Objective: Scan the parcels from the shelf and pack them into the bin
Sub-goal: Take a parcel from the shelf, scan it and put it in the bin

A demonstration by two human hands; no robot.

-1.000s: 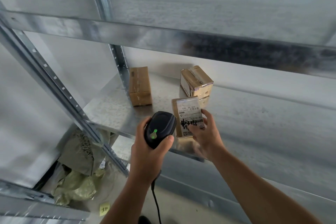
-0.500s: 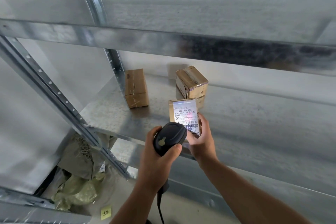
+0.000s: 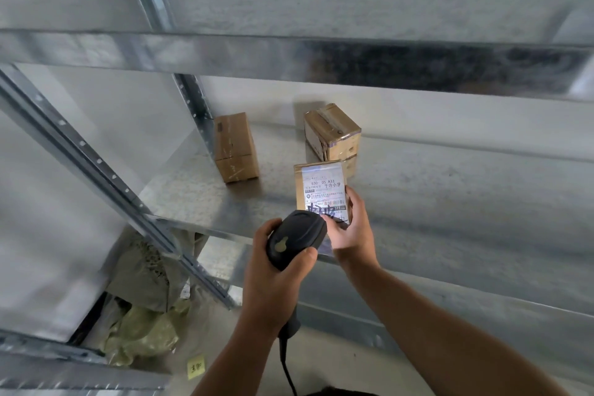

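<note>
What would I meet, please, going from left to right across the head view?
Crumpled green sacks, yellow sticky note, long brown cardboard box, left hand gripping black handheld scanner, white-labelled parcel in right hand.

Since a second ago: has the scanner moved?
Yes. Against the left box on the shelf, the scanner has shifted right and nearer the front edge. Its head now covers the bottom of the label on the held parcel.

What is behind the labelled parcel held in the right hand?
A taped cardboard box stands on the metal shelf behind the parcel. The parcel covers part of the box's lower front, so its base there is hidden.
</note>
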